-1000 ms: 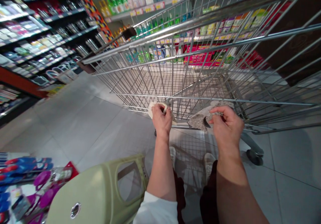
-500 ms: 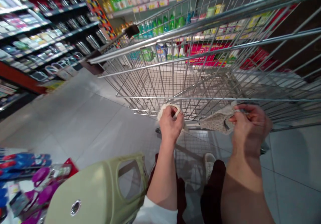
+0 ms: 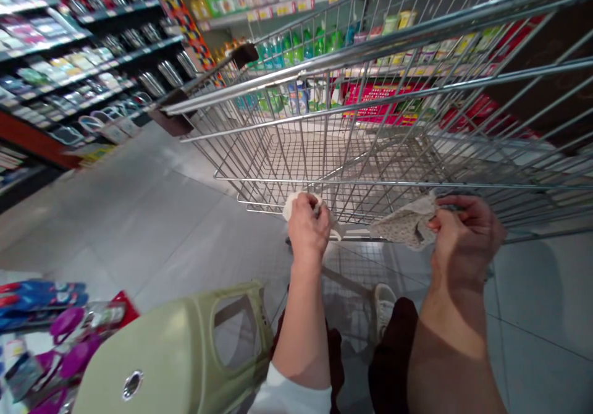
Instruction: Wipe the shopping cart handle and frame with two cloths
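Note:
My left hand point(image 3: 308, 228) is closed round a bunched cream cloth point(image 3: 291, 206), close to the lower side of a wire shopping cart point(image 3: 259, 176). A loose end of that cloth hangs to the right of my fingers. My right hand point(image 3: 466, 232) pinches the edge of a beige cloth with small dots point(image 3: 399, 227), which droops leftward in front of the cart's lower rail. Whether the two cloths are one piece, I cannot tell. My right fingertips are partly hidden by the hand itself.
At lower left stands a pale green plastic stool point(image 3: 157, 340), with purple, blue and red packaged goods point(image 3: 69, 324) beside it. Shelves with bottles point(image 3: 296, 46) stand behind the cart. More shelves of housewares point(image 3: 92, 62) are at upper left. My shoe point(image 3: 384, 309) rests on the tiled floor.
My left hand has shifted slightly left with the cream cloth, its fingers curled further over it. My right hand has barely moved; the dotted cloth hangs a little more spread out.

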A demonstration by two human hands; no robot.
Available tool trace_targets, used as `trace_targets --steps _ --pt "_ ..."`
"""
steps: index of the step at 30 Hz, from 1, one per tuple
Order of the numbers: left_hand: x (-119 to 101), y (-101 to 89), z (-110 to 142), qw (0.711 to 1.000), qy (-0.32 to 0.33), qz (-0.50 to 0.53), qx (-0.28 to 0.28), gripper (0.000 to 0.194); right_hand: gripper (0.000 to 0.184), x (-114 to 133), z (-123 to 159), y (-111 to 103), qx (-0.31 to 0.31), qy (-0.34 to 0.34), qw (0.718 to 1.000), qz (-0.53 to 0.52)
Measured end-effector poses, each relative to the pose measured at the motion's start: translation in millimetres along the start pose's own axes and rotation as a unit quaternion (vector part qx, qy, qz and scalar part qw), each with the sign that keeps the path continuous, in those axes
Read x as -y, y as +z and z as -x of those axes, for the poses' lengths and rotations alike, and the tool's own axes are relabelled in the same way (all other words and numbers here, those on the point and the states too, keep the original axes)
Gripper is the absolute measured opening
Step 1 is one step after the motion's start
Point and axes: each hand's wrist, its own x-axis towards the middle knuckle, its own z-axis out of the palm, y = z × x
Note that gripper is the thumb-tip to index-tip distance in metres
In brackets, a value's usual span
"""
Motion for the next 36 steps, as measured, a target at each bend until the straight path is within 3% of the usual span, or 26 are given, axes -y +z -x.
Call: trace_targets --steps 2,4,8,9,11,14,20,23,25,26,29,31,32,36 --pt "2 -7.9 -2 0.999 -0.011 -0.011 0.04 0.016 0.016 0 0 1 -0.001 -0.003 1.0 0.005" --pt "3 -16.8 -3 0.999 -0.015 0.032 0.021 0.016 0.017 1 -1 1 -0.003 -0.008 1.0 0.004" --pt "-2 -29.6 -2 0.968 0.042 0.163 -0.184 0.017 0.015 2 0 1 0.009 0.001 1.0 -0.001" --pt "-3 -31.2 -2 0.957 0.057 0.176 -0.222 0.019 0.013 2 1 1 0.015 0.007 1.0 -0.002" --pt "-4 -31.6 -4 0.951 0.081 0.17 -0.246 0.021 0.011 0 2 0 0.029 0.006 0.999 -0.012" --pt "-1 -26.1 -6 0.964 0.099 0.124 -0.214 0.02 0.011 -6 1 -3 0.046 -0.008 0.998 -0.033" --pt "13 -13.3 -11 0.998 -0.009 -0.015 -0.066 0.014 0.012 -12 0 -3 0.04 -0.013 0.999 -0.032" --pt "19 -17.9 -13 0.999 -0.01 -0.052 -0.005 0.015 0.009 -8 1 -1 0.03 -0.013 0.999 -0.033" --pt "19 -24.8 -13 1.0 0.001 -0.004 -0.019 0.014 0.009 -4 3 0 0.024 -0.006 0.999 -0.03" --pt "18 -28.6 -13 0.998 0.009 0.031 -0.052 0.014 0.009 -3 3 0 0.022 -0.003 0.999 -0.027" --pt "13 -37.4 -14 0.969 0.05 0.108 -0.218 0.017 0.011 -3 3 0 0.03 -0.002 0.999 -0.016" --pt "12 -38.3 -18 0.951 0.072 0.121 -0.275 0.021 0.01 -5 2 -1 0.037 -0.006 0.999 -0.02" --pt "14 -36.9 -20 0.954 0.075 0.122 -0.263 0.022 0.01 -7 2 -1 0.042 -0.005 0.999 -0.023" --pt "27 -26.9 -27 0.99 0.033 0.054 -0.124 0.017 0.01 -10 -1 -3 0.034 -0.01 0.999 -0.04"
